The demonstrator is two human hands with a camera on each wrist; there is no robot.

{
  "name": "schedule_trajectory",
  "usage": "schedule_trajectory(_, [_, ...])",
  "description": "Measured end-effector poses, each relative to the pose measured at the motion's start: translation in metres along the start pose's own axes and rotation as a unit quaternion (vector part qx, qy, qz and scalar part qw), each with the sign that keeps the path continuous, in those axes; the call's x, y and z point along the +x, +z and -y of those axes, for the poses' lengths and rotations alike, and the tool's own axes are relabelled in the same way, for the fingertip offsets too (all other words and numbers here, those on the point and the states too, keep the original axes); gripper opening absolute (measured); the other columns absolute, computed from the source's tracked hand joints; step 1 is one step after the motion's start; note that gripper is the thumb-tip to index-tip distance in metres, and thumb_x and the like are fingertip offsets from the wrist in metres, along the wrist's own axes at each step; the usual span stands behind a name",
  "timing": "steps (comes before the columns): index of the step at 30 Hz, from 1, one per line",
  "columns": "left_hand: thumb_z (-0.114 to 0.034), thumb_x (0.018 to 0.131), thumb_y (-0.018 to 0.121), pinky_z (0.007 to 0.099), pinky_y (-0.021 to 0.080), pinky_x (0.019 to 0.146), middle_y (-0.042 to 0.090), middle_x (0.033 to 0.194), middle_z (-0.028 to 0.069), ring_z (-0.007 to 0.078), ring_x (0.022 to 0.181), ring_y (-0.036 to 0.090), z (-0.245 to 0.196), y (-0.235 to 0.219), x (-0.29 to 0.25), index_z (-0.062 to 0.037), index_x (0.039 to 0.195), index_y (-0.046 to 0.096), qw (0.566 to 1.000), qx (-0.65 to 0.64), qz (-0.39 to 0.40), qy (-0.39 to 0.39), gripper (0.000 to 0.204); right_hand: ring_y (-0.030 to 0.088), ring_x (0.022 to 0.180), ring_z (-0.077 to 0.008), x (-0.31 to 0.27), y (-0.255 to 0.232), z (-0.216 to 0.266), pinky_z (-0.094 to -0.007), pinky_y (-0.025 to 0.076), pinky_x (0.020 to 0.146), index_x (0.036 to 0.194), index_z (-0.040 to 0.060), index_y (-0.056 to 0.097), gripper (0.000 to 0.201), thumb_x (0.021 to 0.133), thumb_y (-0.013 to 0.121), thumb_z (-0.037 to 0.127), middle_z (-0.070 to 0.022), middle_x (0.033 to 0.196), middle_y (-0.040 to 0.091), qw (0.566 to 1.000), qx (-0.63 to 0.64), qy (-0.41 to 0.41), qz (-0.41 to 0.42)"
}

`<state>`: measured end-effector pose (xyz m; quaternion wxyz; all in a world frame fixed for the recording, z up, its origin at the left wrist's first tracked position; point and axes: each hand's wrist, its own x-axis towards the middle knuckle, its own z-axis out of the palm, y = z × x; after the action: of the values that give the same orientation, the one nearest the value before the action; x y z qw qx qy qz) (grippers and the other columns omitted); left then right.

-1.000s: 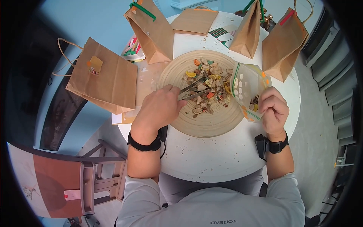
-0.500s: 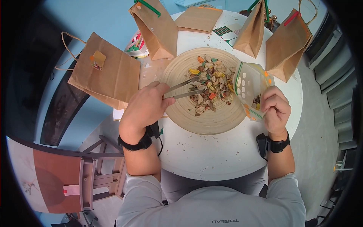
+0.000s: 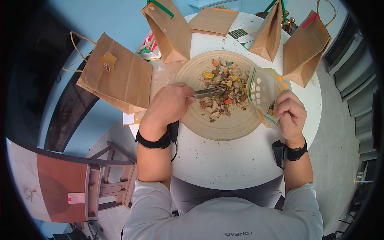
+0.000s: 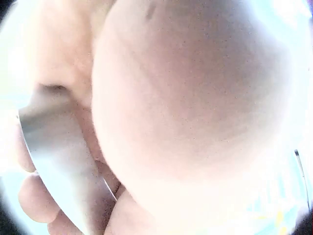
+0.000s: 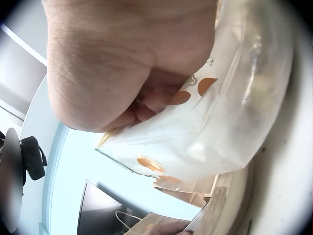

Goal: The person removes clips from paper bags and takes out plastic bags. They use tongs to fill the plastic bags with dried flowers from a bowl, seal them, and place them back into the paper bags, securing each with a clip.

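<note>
My left hand (image 3: 168, 105) grips metal tongs (image 3: 203, 93), whose nearly closed tips sit in the dried pieces (image 3: 216, 107) on a round wooden plate (image 3: 196, 122). In the left wrist view the tongs' metal (image 4: 63, 147) lies between palm and fingers. My right hand (image 3: 292, 116) pinches the edge of a clear zip bag (image 3: 264, 86) with orange and white dots, its mouth turned toward the heap at the plate's right side. Some pieces lie inside the bag. The right wrist view shows the bag (image 5: 205, 132) hanging from my right hand (image 5: 112, 63).
Around the table (image 3: 224, 168) stand paper bags: one at left (image 3: 120, 76), one at back left (image 3: 170, 36), two at back right (image 3: 267, 36) (image 3: 306, 50). A flat paper bag (image 3: 214, 22) and a printed card (image 3: 240, 36) lie at the back. Crumbs dot the near tabletop.
Against half a second ago, my left hand has moved right with the tongs, whose spread arms have come together in the heap. My right hand still holds the bag by the plate.
</note>
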<state>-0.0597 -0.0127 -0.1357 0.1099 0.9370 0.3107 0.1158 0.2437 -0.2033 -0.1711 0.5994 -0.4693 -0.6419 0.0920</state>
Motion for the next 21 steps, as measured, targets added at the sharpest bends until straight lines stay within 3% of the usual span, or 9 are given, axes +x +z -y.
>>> schedule_trajectory(7, [-0.014, 0.091, 0.075, 0.0485, 0.052, 0.074, 0.068, 0.090, 0.0175, 0.0415, 0.087, 0.066, -0.016, -0.005, 0.001, -0.0002, 0.103, 0.073, 0.996, -0.025, -0.074, 0.041, 0.019, 0.052, 0.076, -0.0187, -0.001, 0.000, -0.001, -0.0269, 0.041, 0.069, 0.077, 0.0007, 0.060, 0.017, 0.072, 0.048, -0.010, -0.0083, 0.089, 0.060, 0.999, -0.003, 0.023, 0.040])
schedule_trajectory(13, [-0.017, 0.090, 0.078, 0.0462, 0.053, 0.074, 0.068, 0.093, 0.0160, 0.0388, 0.088, 0.066, -0.052, 0.002, 0.004, -0.0009, 0.108, 0.071, 0.983, -0.094, -0.087, 0.130, 0.025, 0.053, 0.076, -0.0183, 0.001, 0.003, 0.004, -0.0268, 0.043, 0.069, 0.077, -0.0002, 0.061, 0.019, 0.071, 0.048, -0.012, -0.0088, 0.090, 0.061, 0.998, 0.014, 0.007, 0.068])
schedule_trajectory(17, [-0.017, 0.092, 0.077, 0.0462, 0.054, 0.077, 0.068, 0.097, 0.0165, 0.0386, 0.092, 0.067, -0.077, 0.009, 0.007, -0.0014, 0.111, 0.071, 0.986, -0.062, -0.110, 0.111, 0.025, 0.053, 0.075, -0.0178, -0.001, 0.000, 0.002, -0.0264, 0.043, 0.069, 0.077, -0.0005, 0.062, 0.020, 0.071, 0.047, -0.012, -0.0091, 0.091, 0.061, 0.998, 0.026, -0.003, 0.062])
schedule_trajectory(21, [-0.023, 0.100, 0.069, 0.0475, 0.054, 0.086, 0.071, 0.106, 0.0215, 0.0429, 0.103, 0.067, -0.042, -0.014, 0.007, 0.0015, 0.117, 0.071, 0.990, -0.120, -0.079, 0.020, 0.030, 0.052, 0.075, -0.0172, -0.003, -0.004, -0.002, -0.0262, 0.043, 0.069, 0.076, -0.0005, 0.061, 0.020, 0.071, 0.046, -0.013, -0.0091, 0.090, 0.061, 0.999, 0.036, -0.017, -0.004])
